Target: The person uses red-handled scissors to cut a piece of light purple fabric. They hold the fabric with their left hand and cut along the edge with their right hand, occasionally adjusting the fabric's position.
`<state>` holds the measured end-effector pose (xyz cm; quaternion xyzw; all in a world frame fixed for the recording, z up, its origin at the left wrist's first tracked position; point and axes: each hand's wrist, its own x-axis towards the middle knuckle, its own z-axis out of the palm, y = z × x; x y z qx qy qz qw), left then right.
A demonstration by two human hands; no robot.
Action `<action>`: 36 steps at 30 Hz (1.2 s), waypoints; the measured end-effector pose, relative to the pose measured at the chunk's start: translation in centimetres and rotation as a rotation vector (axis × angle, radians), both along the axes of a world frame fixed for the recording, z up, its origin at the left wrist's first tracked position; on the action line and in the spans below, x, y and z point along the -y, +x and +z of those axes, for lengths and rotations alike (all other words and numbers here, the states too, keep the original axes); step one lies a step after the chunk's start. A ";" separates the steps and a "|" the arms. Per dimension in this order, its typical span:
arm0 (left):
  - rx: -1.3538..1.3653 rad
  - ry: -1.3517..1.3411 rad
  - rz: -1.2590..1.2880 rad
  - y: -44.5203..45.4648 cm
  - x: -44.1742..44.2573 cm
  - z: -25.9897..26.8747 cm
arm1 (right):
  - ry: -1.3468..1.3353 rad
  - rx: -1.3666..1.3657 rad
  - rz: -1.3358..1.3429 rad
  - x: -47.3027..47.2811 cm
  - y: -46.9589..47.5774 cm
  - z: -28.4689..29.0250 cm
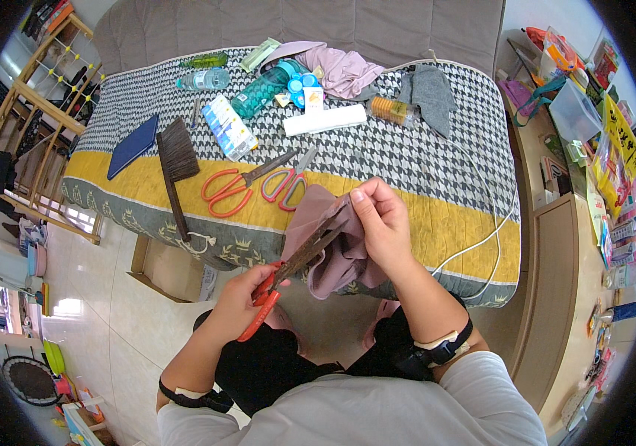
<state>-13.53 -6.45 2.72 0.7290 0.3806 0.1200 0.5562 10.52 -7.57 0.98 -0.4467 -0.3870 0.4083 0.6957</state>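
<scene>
My left hand (pixel 246 295) grips red-handled scissors (pixel 295 267), whose dark, rusty-looking blades are parted and point up and right against a mauve cloth (pixel 323 270). Between thumb and fingers, my right hand (pixel 380 214) pinches the cloth's upper edge near the blade tips. The cloth hangs in folds over the front edge of the covered sofa seat. Just beyond it on the cover lie grey-and-red-handled scissors (pixel 290 181) and another orange-handled pair (pixel 240 187). Whether the blades have cut the cloth I cannot tell.
A long-handled brush (pixel 178 153) and a blue notebook (pixel 133 146) lie at the left. Farther back are a teal bottle (pixel 259 92), a white roll (pixel 324 120), packaged biscuits (pixel 389 110) and grey cloth (pixel 432 97). A white cord (pixel 471 243) crosses the right side; a cardboard box (pixel 164 270) sits below.
</scene>
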 end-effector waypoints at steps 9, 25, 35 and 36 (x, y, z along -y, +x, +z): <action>0.039 -0.038 -0.004 -0.2 -0.1 -0.6 | 0.016 -0.042 0.008 0.1 -0.2 0.4; 0.266 -0.271 0.075 0.4 -0.3 -2.0 | -0.031 -0.126 0.116 0.0 -1.0 0.6; 0.432 0.126 0.335 7.3 -1.7 1.6 | -0.053 0.157 0.066 -0.2 -1.3 0.0; 0.430 0.126 0.346 8.0 -1.9 1.7 | -0.052 0.185 0.066 -0.2 -1.3 -0.1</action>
